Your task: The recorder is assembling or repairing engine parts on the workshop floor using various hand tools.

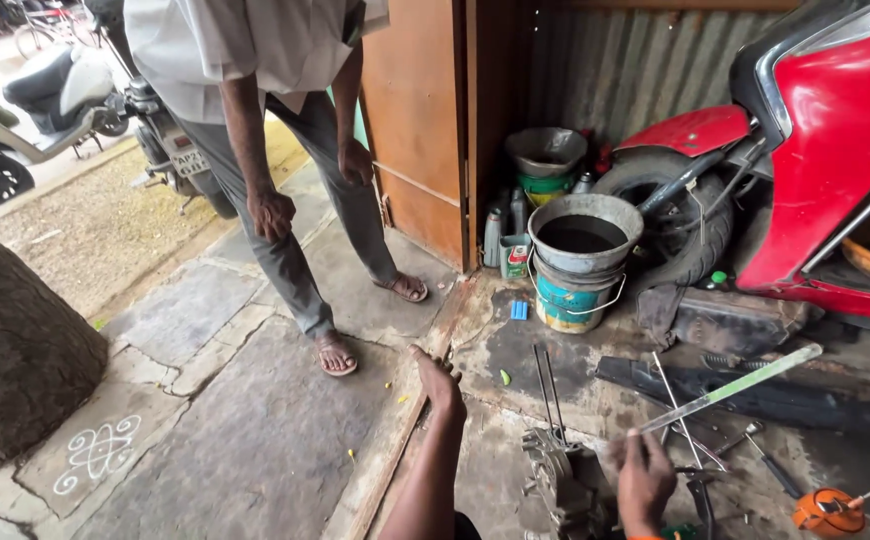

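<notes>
My left hand (440, 380) reaches forward over the wooden strip on the floor, fingers loosely extended and holding nothing. My right hand (645, 480) grips the lower end of a long flat metal bar (730, 388), which slants up to the right. Between my hands a grimy metal engine part (565, 480) sits on the oily concrete, with two thin rods (547, 385) rising behind it.
Another person (285, 200) in grey trousers and sandals stands just ahead. A basin of dark oil (585, 235) rests on a paint bucket. A red scooter (835, 150) and its tyre (675, 215) stand at right. A screwdriver (770, 465) and an orange oil can (825, 510) lie nearby. A tree trunk (15, 340) is at left.
</notes>
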